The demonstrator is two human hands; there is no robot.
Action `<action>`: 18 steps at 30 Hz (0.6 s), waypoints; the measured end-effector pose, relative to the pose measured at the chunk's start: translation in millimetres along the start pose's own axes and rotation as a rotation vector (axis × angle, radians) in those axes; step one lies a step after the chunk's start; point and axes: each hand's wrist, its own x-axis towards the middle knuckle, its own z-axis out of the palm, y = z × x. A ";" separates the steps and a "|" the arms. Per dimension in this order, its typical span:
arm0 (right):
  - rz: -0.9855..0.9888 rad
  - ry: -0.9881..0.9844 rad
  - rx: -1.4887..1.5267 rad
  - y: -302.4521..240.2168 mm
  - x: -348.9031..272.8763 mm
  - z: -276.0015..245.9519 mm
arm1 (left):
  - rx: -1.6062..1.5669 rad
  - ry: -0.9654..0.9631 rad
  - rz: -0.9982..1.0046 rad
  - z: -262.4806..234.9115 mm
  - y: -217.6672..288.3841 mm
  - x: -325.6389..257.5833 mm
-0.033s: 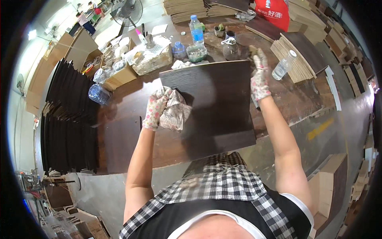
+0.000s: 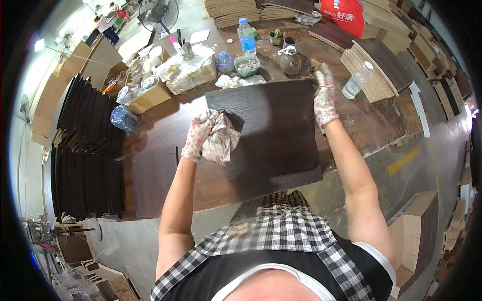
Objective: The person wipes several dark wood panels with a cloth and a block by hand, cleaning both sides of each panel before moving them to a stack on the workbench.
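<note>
A dark brown wood-grain panel [image 2: 281, 133] lies on the worktable in front of me. My left hand [image 2: 198, 135], in a white glove with pink dots, grips a crumpled, stained rag [image 2: 221, 139] over the panel's left part. Along the panel's right edge, my right hand [image 2: 325, 98] points away from me with its fingers stretched out. Its glove matches the left one, and brown stains darken the fingertips. No object shows clearly in that hand. A small grey piece, mostly hidden, sits by the right wrist.
A clear bottle [image 2: 358, 80] stands right of my right hand, beside stacked boards [image 2: 369, 70]. Beyond the panel are a water bottle [image 2: 246, 37], a green bowl [image 2: 247, 65] and a dark jar [image 2: 289, 61]. Dark panels [image 2: 85, 175] are stacked at left, near a cardboard box [image 2: 153, 95].
The panel's far edge appears slightly lower against the table. My right hand has shifted a little to the left. The left hand stays on the rag, almost unmoved.
</note>
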 end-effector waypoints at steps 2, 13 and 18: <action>0.137 -0.006 0.007 29.4 1.7 -19.4 | -0.055 0.044 -0.237 17.5 1.3 1.4; 0.266 -0.045 0.140 -31.8 -95.1 -97.2 | 0.086 0.194 0.371 56.7 -6.4 29.1; 0.342 0.231 0.254 -30.6 -157.3 -140.7 | 1.193 0.255 0.928 156.0 -59.9 34.7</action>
